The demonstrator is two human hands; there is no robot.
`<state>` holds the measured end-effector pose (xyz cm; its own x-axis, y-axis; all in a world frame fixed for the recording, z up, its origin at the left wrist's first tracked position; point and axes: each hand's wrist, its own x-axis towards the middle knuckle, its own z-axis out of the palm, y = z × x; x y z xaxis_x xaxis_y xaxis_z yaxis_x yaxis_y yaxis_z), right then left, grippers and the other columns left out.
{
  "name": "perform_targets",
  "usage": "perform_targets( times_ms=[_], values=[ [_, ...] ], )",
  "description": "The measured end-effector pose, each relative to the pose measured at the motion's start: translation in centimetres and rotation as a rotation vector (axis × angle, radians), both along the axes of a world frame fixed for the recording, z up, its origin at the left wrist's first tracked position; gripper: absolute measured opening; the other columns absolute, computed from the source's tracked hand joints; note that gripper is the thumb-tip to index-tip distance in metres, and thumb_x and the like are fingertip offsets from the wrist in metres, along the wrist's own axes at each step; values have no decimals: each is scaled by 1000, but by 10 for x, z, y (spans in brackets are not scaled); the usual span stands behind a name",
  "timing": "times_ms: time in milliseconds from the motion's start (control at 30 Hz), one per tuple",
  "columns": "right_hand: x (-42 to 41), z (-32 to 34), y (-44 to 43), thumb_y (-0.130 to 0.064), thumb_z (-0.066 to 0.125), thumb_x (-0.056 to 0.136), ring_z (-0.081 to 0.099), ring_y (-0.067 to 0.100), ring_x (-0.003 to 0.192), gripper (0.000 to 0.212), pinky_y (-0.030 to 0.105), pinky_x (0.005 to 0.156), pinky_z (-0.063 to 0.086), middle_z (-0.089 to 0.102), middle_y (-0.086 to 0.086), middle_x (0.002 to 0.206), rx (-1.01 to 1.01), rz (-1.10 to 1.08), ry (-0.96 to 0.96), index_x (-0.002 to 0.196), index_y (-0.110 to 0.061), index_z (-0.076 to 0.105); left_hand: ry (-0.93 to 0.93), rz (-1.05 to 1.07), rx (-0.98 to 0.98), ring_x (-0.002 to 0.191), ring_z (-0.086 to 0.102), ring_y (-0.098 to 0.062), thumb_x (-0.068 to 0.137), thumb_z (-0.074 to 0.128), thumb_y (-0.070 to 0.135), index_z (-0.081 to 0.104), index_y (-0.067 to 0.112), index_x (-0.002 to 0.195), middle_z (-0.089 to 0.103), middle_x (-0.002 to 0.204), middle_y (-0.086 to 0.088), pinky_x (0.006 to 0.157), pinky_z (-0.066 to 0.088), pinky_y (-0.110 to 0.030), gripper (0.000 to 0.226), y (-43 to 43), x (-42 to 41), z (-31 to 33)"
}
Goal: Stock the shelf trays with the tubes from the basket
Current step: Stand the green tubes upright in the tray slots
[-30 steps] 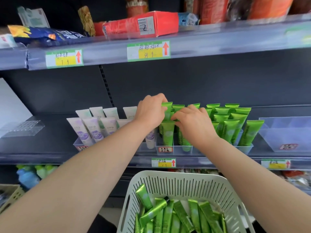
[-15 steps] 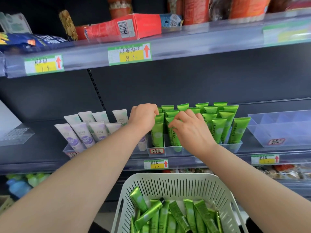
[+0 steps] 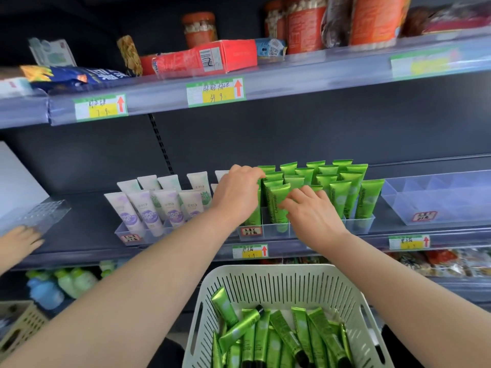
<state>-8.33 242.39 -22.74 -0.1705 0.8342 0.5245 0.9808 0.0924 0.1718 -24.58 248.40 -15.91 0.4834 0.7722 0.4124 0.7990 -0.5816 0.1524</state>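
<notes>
Lower now, the right hand [image 3: 312, 212] has slid its fingers from the tube tops onto the face of a front green tube [image 3: 277, 200], its grip wide, fingers nearly straight. Arm outstretched, the left hand [image 3: 236, 193] curls over the tops of the leftmost standing tubes [image 3: 271, 179] in the clear tray [image 3: 358, 225]; whether that grip pinches one cannot be told. Loose tubes [image 3: 268, 338] lie in the basket [image 3: 281, 277] below.

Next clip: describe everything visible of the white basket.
The basket is off-white plastic, with narrow vertical slots in its walls, a smooth rim, rounded corners and a handle cutout on its left side. It sits upright at bottom centre, below the shelf edge, its near end cut off by the frame. Green tubes lie loosely piled inside. Its support is out of view.
</notes>
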Motion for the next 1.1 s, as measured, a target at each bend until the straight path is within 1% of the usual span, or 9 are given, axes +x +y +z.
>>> perform_targets(
  times_ms=[100,167,233,367,567,667,833,967,1100],
  values=[
    [4,-9,-15,-11,79,62,54,24,81,34,34,61,39,61,-2,84,-75,-55,-19,92,-23,69,100,-35,-15,126,43,-21,95,51,8,54,22,133,56,133,1,101,42,-38,41,-19,1,-15],
    [8,-16,-26,-16,75,70,53,24,91,30,35,67,40,60,-2,93,-164,-110,-36,97,-23,65,180,-42,-42,127,42,-21,93,55,7,49,22,137,53,136,1,104,41,-38,47,-29,3,-29],
    [13,-22,-36,-21,66,80,49,23,103,30,36,77,39,56,-2,107,-225,-147,-20,109,-24,58,226,-45,-76,127,42,-21,91,57,6,45,23,141,51,138,1,105,41,-39,53,-38,7,-43],
    [26,-31,-52,-25,53,90,43,23,115,37,36,88,36,48,-1,124,-287,-198,28,127,-23,46,293,-55,-169,128,38,-25,94,55,15,41,20,141,45,140,-3,103,41,-42,49,-51,14,-63],
    [44,-41,-64,-38,44,96,33,25,131,59,40,102,34,33,2,144,-351,-281,70,147,-18,21,420,59,-290,134,28,-34,96,54,34,16,22,152,24,151,-11,110,29,-47,69,-65,26,-88],
    [47,-44,-64,-43,41,97,29,24,135,65,40,105,32,28,2,150,-376,-292,87,150,-16,14,406,95,-326,137,23,-36,97,51,40,11,22,153,19,153,-12,112,26,-45,71,-66,32,-93],
    [49,-50,-64,-46,38,97,25,21,139,66,38,107,30,24,1,151,-385,-297,106,150,-14,13,415,122,-353,147,3,-37,98,44,47,2,22,155,8,158,-13,120,12,-46,75,-64,36,-101],
    [50,-55,-61,-44,37,98,17,20,143,65,38,116,19,21,1,153,-372,-300,129,151,-14,13,406,130,-342,147,2,-37,98,42,51,1,20,155,8,158,-12,120,10,-45,77,-59,37,-103],
    [50,-58,-59,-44,38,98,17,18,144,65,38,116,20,23,0,153,-367,-301,164,151,-15,15,425,146,-356,147,1,-38,97,42,54,-1,20,155,7,157,-13,120,10,-46,80,-56,41,-103]
  ],
)
